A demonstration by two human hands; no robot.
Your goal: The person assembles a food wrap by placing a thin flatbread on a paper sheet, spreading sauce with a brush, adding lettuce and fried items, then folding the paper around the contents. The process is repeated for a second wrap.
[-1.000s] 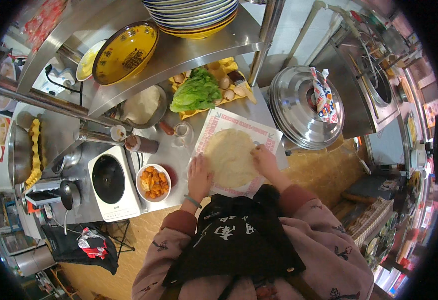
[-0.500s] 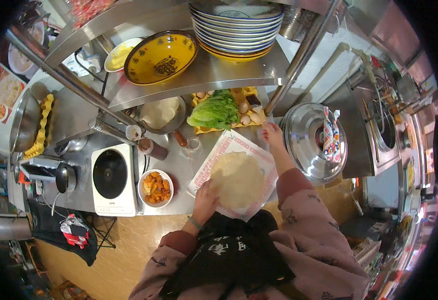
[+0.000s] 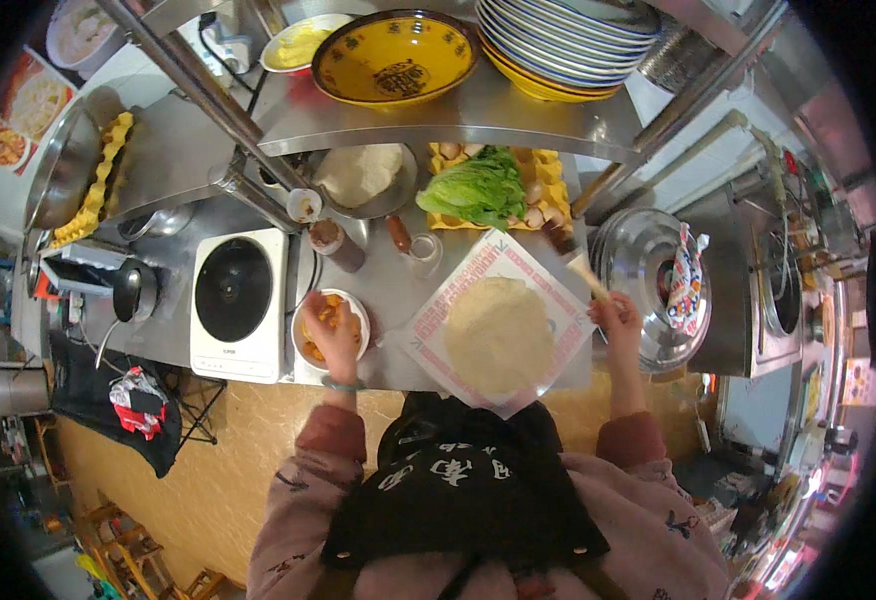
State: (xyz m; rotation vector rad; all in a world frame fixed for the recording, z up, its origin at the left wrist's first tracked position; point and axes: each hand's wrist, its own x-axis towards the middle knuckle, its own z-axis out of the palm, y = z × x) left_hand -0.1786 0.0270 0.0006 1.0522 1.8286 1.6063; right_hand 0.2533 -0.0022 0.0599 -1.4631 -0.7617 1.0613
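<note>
A round pale flatbread (image 3: 498,345) lies on a square sheet of white paper (image 3: 576,300) with red printing, in front of me. In my right hand (image 3: 618,315), to the right of the paper, is a wooden-handled brush (image 3: 585,273). Its dark head points away from me, by the egg tray. My left hand (image 3: 330,335) is over a white bowl (image 3: 361,350) of orange-brown fried pieces (image 3: 336,302). Its fingers look loosely stretched out, and I see nothing in them. The hand hides part of the bowl's contents.
Lettuce (image 3: 476,190) and eggs rest on a yellow tray (image 3: 558,185) behind the paper. A sauce bottle (image 3: 338,245), glass cup (image 3: 424,252) and pan (image 3: 405,190) stand left of it. A cooktop (image 3: 201,350) is farther left, a lidded pot (image 3: 633,270) right. Overhead, a shelf (image 3: 358,135) carries bowls.
My left hand has left the flatbread and moved left over the bowl. My right hand has come nearer to me and now shows the brush in it. The view has shifted.
</note>
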